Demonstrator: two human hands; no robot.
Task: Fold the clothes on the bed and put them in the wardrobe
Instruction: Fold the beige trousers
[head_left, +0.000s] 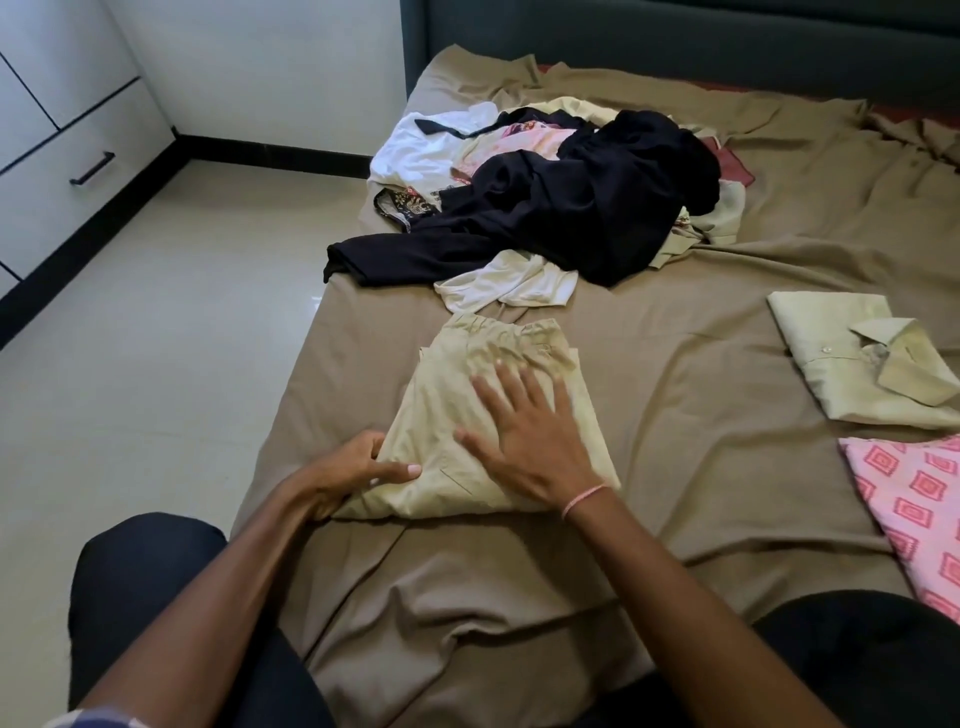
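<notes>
Beige trousers (457, 395), folded into a compact bundle, lie on the brown bedsheet (675, 415) just in front of me. My right hand (524, 431) lies flat on top of them with straight, spread fingers. My left hand (353, 467) grips the bundle's near left edge, thumb on top and fingers tucked under the cloth. Farther up the bed sits a heap of unfolded clothes: a black garment (571, 208) over white (426, 145), pink (524, 140) and cream (509, 283) pieces. A folded pale green shirt (841, 358) and a folded pink patterned garment (914, 504) lie at the right.
White wardrobe drawers with a black handle (92, 167) stand at the far left across a pale tiled floor (156, 364). A dark headboard (675, 36) closes the bed's far end. My knees in dark trousers (145, 582) are at the bed's near edge.
</notes>
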